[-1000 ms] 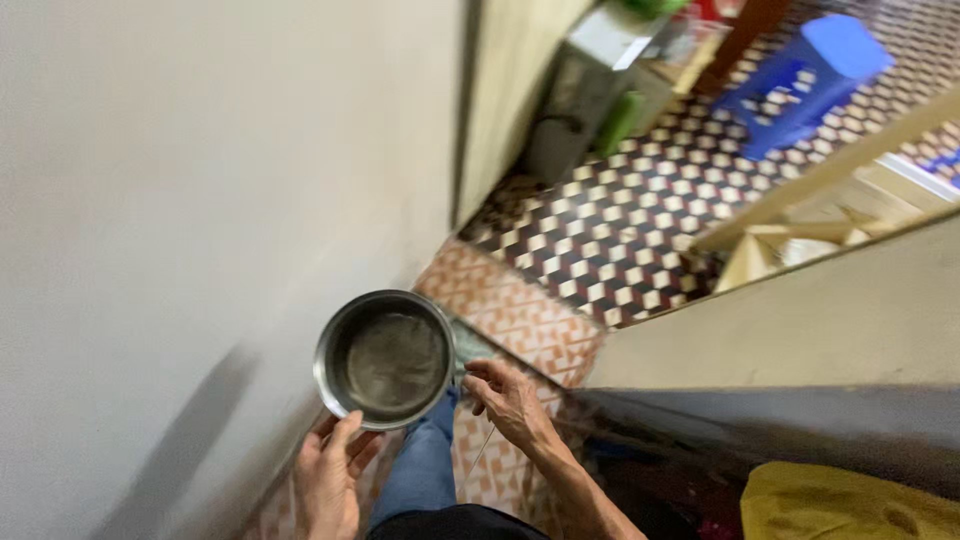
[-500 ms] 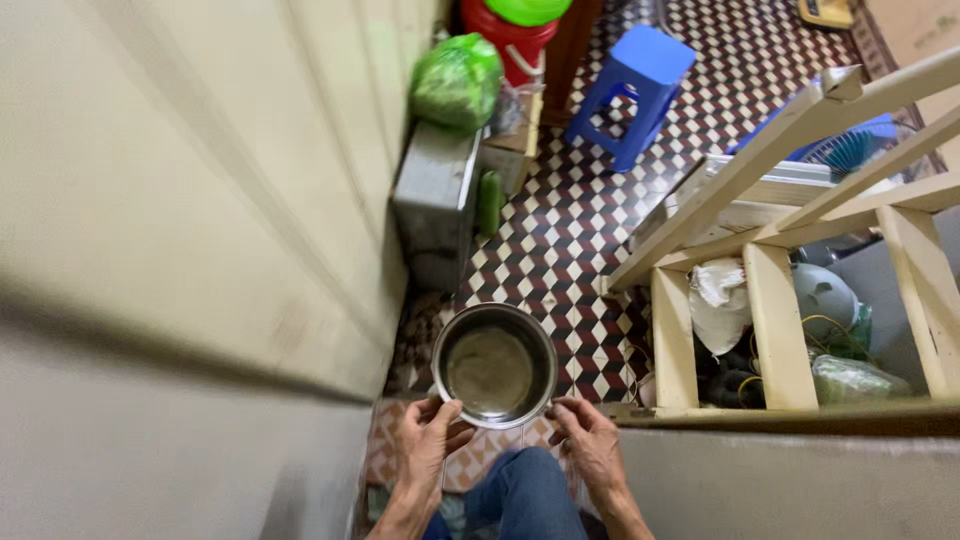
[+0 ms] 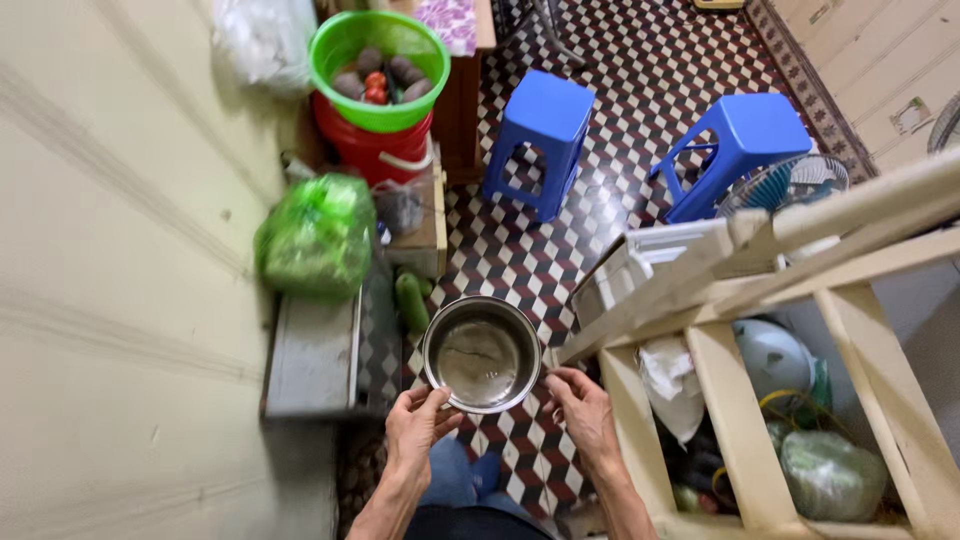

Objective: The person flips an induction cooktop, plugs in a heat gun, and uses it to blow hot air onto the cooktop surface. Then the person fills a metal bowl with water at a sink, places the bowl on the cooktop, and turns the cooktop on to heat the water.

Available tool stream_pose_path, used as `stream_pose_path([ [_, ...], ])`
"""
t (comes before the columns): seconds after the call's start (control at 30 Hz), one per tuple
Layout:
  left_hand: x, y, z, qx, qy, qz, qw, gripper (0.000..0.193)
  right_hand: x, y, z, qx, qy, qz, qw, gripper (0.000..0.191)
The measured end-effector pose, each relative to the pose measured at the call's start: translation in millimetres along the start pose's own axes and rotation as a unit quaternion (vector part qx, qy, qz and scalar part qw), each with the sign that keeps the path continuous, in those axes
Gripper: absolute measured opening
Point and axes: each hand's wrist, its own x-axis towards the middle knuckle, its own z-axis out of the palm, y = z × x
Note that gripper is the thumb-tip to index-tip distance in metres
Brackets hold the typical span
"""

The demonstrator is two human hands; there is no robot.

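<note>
Steel pot (image 3: pixel 482 353) held between left hand (image 3: pixel 415 430), right hand (image 3: pixel 583 405).

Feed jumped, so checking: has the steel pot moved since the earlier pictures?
Yes. The steel pot, held by both hands, has advanced from the pink-tiled corner beside the wall out over the checkered floor, toward the blue stools.

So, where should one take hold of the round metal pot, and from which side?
Grip the metal pot at its thin rim, on two opposite sides, coming from below and the near edge. It is round, open on top and level, with liquid inside. The left hand already pinches the near rim; the right hand is beside it.
</note>
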Motion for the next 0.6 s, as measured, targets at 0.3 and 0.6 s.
stream_pose_path([
  [0.3, 199.9, 84.7, 189.5, 0.023, -0.054, 0.01, 0.998, 0.04, 284.3, -97.4, -27.2, 0.075, 0.065, -0.067, 0.993, 0.033],
  [0.6, 379.8, 218.3, 428.7, 0.098, -0.1, -0.041, 0.989, 0.041, 534.6, -196.3, -104.8, 0.133, 0.172, -0.013, 0.976, 0.032],
])
